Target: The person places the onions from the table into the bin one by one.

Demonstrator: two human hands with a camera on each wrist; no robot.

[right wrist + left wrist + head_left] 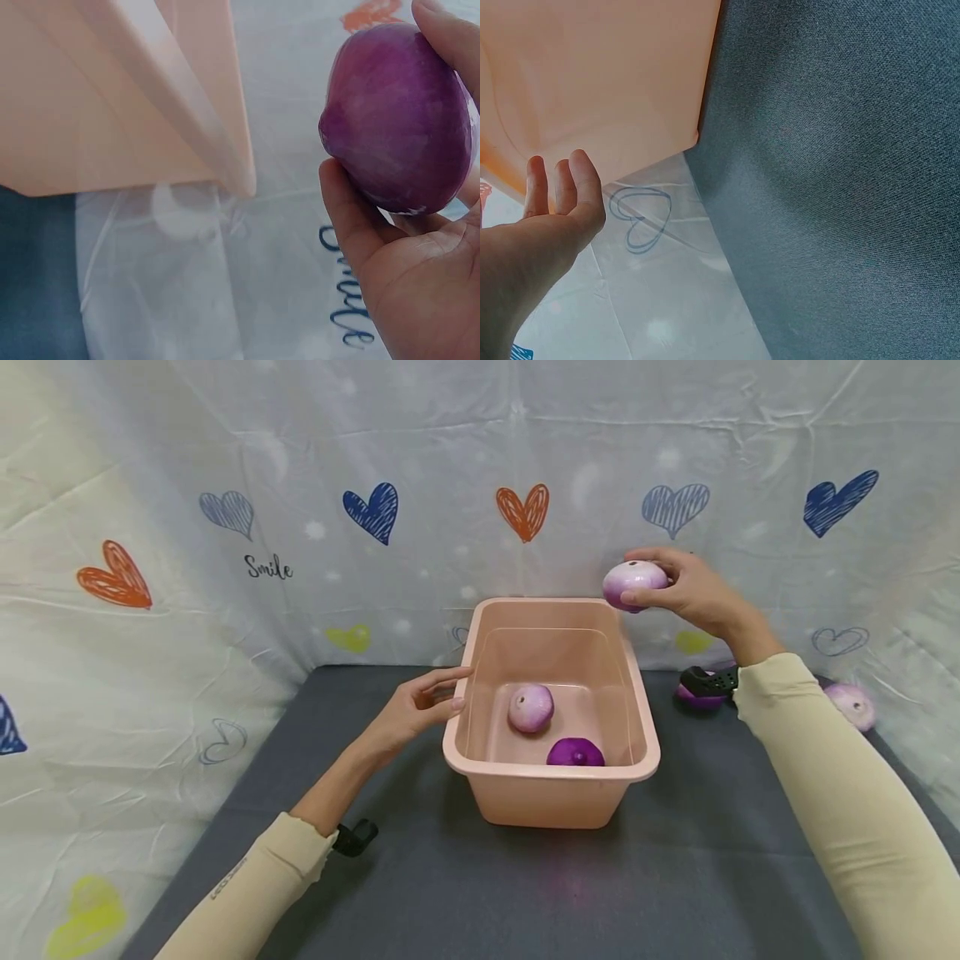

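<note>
A purple onion [633, 583] is held up by my right hand [690, 589], above and beyond the far right corner of a peach plastic tub [551, 789]. In the right wrist view, the thumb and fingers grip this onion [397, 120] around its sides. My left hand [416, 710] touches the tub's left rim with its fingertips, and the left wrist view has the fingers slightly bent beside the tub wall [592, 82]. Inside the tub lie a pale purple onion [531, 708] and a darker onion [575, 752], the latter partly hidden by the near rim.
On the dark grey tabletop [600, 893], a purple onion [699, 700] sits partly hidden behind the right wrist strap. Another pale onion [851, 706] lies farther right, partly behind the sleeve. A white curtain printed with hearts [435, 552] hangs right behind the tub.
</note>
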